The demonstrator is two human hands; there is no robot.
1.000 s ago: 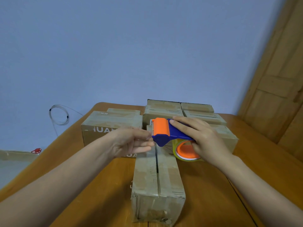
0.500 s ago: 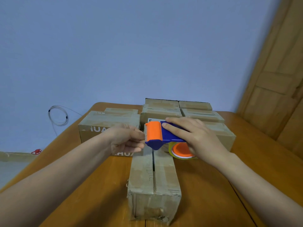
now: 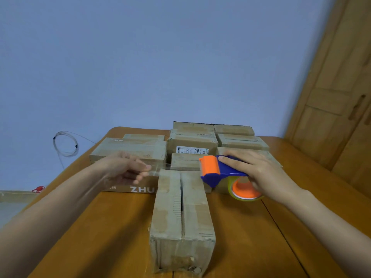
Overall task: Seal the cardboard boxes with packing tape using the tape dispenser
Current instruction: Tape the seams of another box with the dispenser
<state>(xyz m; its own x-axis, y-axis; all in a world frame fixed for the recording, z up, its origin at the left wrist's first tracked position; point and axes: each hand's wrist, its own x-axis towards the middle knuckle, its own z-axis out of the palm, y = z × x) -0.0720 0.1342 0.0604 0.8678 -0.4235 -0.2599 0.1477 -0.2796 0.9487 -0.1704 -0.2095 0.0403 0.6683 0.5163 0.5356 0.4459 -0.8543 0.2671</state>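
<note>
Centrally, we list one long brown cardboard box (image 3: 181, 213), lying lengthwise on the orange-brown wooden table (image 3: 251, 237), its top flaps meeting along a dark, untaped centre seam.

Next, one blue-and-orange plastic tape dispenser (image 3: 218, 170), carrying a roll of clear yellowish packing tape (image 3: 246, 192) on an orange hub, held above the box's far right corner. Our right hand (image 3: 259, 171) grips it from above, fingers curled over the blue body.

Our left hand (image 3: 128, 169), blurred, hovers left of the box's far end, fingertips pinched together; a clear strip of tape (image 3: 158, 166) appears to stretch from them toward the dispenser, though its edges are hard to make out.

Behind, we note a cluster of further brown cardboard boxes (image 3: 192, 141), one bearing a white printed label (image 3: 191, 151); a larger carton (image 3: 128, 151) at left shows white letters "ZHU".

Background: pale blue wall (image 3: 160, 57), coiled thin white cable (image 3: 65, 144), wooden door (image 3: 337, 87) at right.
</note>
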